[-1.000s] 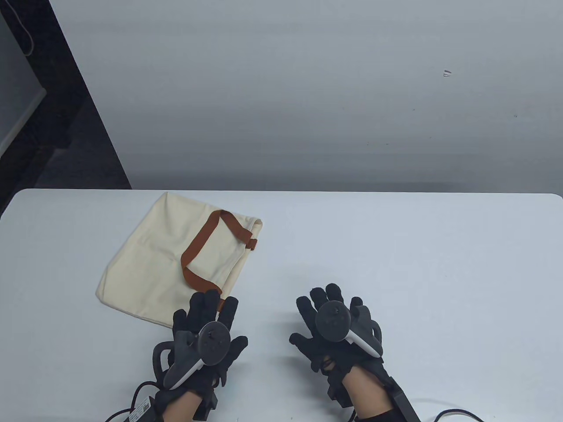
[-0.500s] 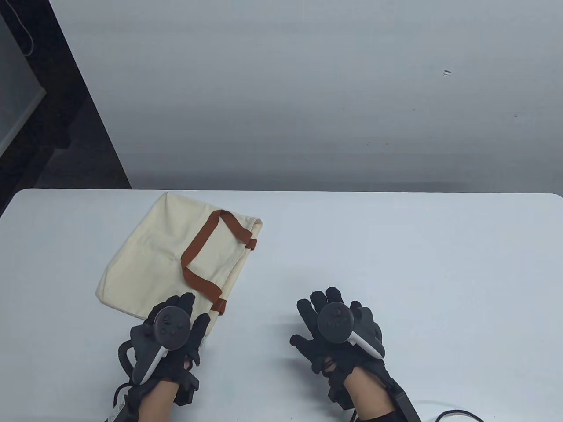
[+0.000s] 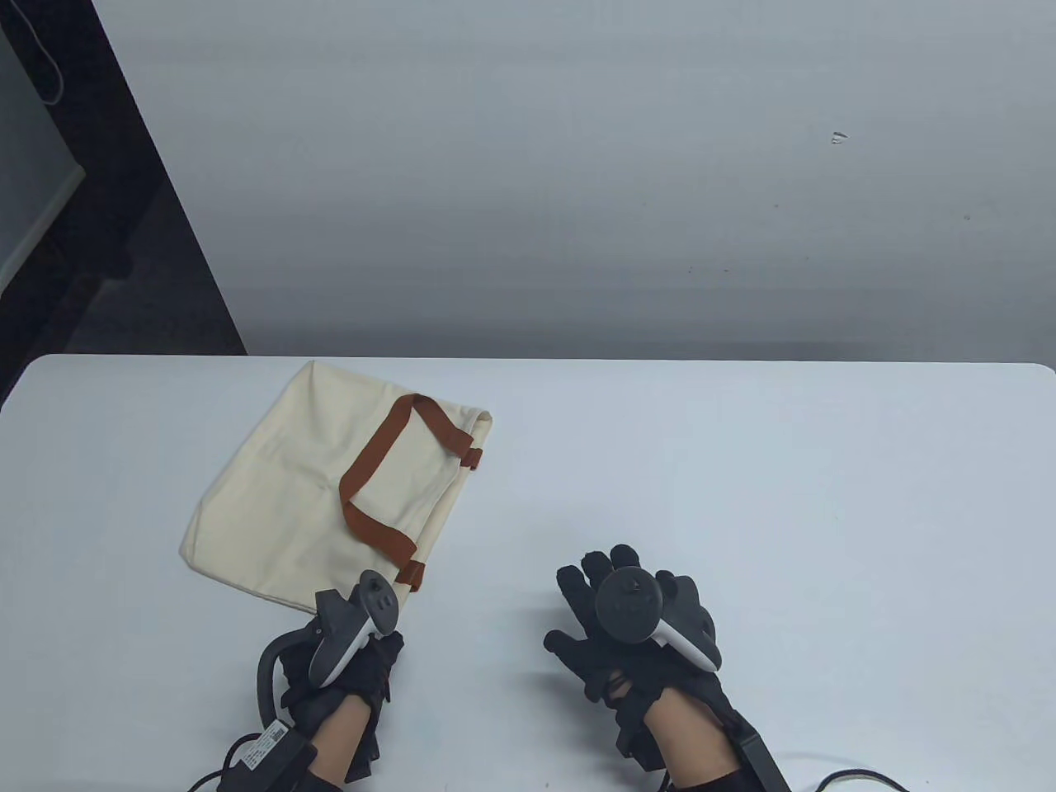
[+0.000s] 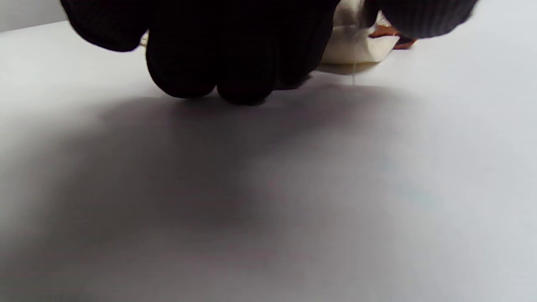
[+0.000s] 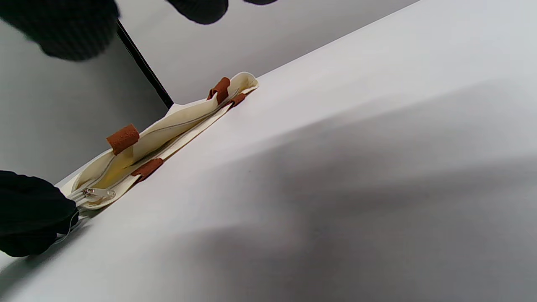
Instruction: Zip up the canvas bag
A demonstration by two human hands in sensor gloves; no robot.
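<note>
The cream canvas bag with brown straps lies flat at the table's left. In the right wrist view the bag has its zipper open, with the metal pull at the near end. My left hand is turned on its side at the bag's near corner. In the left wrist view its fingers are curled, with the bag corner just behind them. It touches that end in the right wrist view; a grip does not show. My right hand is empty, fingers spread, to the bag's right.
The white table stretches bare to the right of the bag. Its far edge meets a grey wall, with a dark gap at the far left. Glove cables trail off the near edge.
My left hand swung left off the bag, then came back to the bag's near corner and rolled onto its side. The right hand and the bag have barely moved.
</note>
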